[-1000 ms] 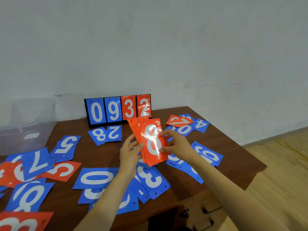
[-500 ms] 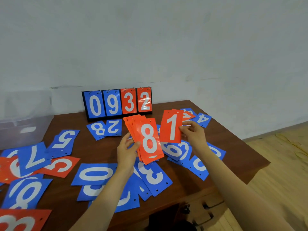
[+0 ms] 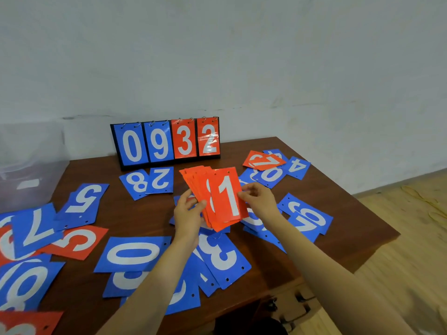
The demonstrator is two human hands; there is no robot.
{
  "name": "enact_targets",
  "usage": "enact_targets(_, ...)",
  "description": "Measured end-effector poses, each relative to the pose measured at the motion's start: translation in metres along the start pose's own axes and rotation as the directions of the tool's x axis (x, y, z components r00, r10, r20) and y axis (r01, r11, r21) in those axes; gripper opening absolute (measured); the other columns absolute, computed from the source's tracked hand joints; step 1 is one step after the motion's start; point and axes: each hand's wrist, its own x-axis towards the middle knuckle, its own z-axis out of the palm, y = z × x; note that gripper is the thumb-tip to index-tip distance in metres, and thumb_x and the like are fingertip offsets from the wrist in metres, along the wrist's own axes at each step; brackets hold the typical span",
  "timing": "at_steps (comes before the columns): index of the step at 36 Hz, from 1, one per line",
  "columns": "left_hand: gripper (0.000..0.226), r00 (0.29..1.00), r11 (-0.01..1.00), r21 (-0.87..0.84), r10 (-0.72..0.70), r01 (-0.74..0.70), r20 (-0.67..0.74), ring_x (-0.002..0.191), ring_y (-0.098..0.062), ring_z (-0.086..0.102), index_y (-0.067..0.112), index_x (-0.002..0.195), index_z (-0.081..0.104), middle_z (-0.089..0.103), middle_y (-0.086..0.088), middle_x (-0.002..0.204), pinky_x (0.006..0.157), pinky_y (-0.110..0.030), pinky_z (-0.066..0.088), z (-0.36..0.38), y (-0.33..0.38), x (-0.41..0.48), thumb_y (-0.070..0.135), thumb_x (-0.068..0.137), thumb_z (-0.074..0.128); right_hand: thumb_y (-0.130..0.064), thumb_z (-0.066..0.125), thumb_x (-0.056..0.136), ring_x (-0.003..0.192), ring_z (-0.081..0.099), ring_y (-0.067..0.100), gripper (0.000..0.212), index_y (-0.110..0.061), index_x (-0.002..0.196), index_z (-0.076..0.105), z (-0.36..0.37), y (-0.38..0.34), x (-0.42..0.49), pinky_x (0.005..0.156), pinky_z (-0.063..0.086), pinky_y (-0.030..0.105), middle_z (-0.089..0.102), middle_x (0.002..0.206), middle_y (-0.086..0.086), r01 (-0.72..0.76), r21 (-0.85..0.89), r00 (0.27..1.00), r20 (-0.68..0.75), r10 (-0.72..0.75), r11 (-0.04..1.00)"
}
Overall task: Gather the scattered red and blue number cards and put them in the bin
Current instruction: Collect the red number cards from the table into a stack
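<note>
Red 1 card (image 3: pixel 227 194) now tops the stack, pinched between both hands' fingertips (image 3: pixel 243 195).

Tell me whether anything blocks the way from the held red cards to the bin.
Nothing visible does. The fanned stack of red number cards, held above the brown wooden table by the left hand and right hand, has open air leftward to the clear plastic bin; the cards between lie flat.

Red cards (image 3: pixel 219 197) with white numerals are fanned centrally; blue white-numbered cards (image 3: pixel 134 253) are scattered on dark brown table (image 3: pixel 338 213); clear bin (image 3: pixel 29 165) at 9 o'clock.
</note>
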Motion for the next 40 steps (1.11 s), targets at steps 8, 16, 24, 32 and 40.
enact_targets(8, 0.042, 0.992, 0.999, -0.031, -0.006, 0.01, 0.124, 0.1, -0.02, 0.065, 0.022, 0.129, 0.048, 0.066, -0.004, 0.11, 0.071, -0.033, 0.056, 0.03, 0.002, 0.014, 0.007, 0.091, 0.059, -0.037, 0.073, 0.079, 0.101, 0.053, 0.015, 0.049, -0.014, 0.117, 0.053, 0.008, -0.006, 0.029, 0.078, 0.04, 0.027, 0.055, 0.115, 0.0, 0.024, -0.147, 0.999, 0.031, -0.019, 0.989)
enact_targets(16, 0.043, 0.996, 0.995, 0.1, -0.012, 0.003, 0.091, 0.097, -0.019, 0.064, 0.019, 0.131, 0.049, 0.065, 0.007, 0.097, 0.084, -0.043, 0.054, 0.049, 0.0, 0.059, 0.006, 0.091, 0.059, -0.041, 0.057, 0.091, 0.097, 0.06, 0.026, 0.042, -0.006, 0.114, 0.054, -0.019, 0.004, 0.111, 0.074, 0.045, 0.033, 0.062, 0.106, 0.012, -0.012, -0.391, 1.0, -0.011, 0.008, 0.92)
enact_targets(24, 0.044, 0.996, 0.986, 0.164, -0.01, -0.005, 0.089, 0.1, -0.017, 0.062, 0.022, 0.131, 0.049, 0.064, 0.007, 0.099, 0.091, -0.047, 0.052, 0.072, 0.006, 0.108, 0.01, 0.09, 0.061, -0.038, 0.062, 0.088, 0.125, 0.044, 0.032, 0.065, -0.004, 0.137, 0.037, -0.028, 0.037, 0.21, 0.099, 0.043, 0.041, 0.045, 0.137, 0.016, -0.042, -0.718, 0.999, -0.028, 0.032, 0.695)
enact_targets(32, 0.046, 0.994, 0.983, 0.182, -0.01, -0.01, 0.106, 0.105, -0.019, 0.063, 0.025, 0.131, 0.049, 0.065, 0.002, 0.108, 0.092, -0.048, 0.052, 0.074, 0.001, 0.131, 0.011, 0.09, 0.061, -0.021, 0.044, 0.099, 0.115, 0.053, 0.03, 0.038, -0.014, 0.136, 0.044, -0.022, 0.04, 0.236, 0.089, 0.05, 0.036, 0.051, 0.13, 0.013, 0.205, -0.921, 0.973, 0.228, 0.032, 0.332)
enact_targets(40, 0.046, 0.995, 0.985, 0.175, -0.015, -0.002, 0.094, 0.104, -0.017, 0.063, 0.026, 0.133, 0.048, 0.065, 0.002, 0.109, 0.09, -0.046, 0.053, 0.06, 0.006, 0.124, 0.013, 0.09, 0.061, 0.002, 0.042, 0.091, 0.058, 0.042, 0.019, 0.016, -0.008, 0.086, 0.053, -0.018, 0.022, 0.218, 0.046, 0.027, 0.028, 0.051, 0.072, 0.005, 0.146, -0.957, 0.969, 0.088, -0.23, 0.252)
